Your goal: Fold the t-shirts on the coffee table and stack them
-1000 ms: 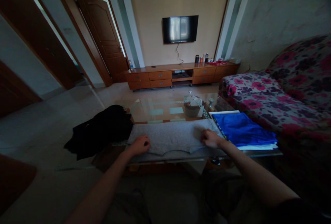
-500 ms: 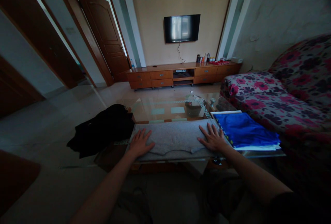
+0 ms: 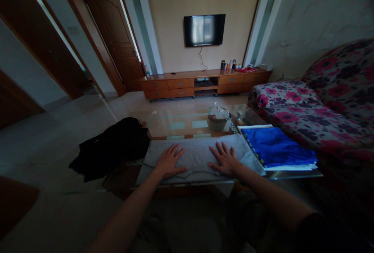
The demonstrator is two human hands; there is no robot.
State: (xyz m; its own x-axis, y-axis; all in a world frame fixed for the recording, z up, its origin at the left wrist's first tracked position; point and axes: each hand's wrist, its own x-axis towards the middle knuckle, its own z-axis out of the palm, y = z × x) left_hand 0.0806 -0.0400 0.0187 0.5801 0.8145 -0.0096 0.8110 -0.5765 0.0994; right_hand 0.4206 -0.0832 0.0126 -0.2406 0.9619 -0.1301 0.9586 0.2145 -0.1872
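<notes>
Head view: my left hand (image 3: 170, 162), right hand (image 3: 225, 161) both spread flat on grey garment (image 3: 196, 152), near edge of glass desk (image 3: 161, 129); black clothing (image 3: 113, 148) left, blue cloth (image 3: 277, 146) right.

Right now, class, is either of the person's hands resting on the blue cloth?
No, the left hand and right hand both lie spread on the grey cloth.

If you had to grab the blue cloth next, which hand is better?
Probably the right hand. It rests on the grey cloth on the side nearer the blue cloth; the left hand lies closer to the black cloth.
</notes>
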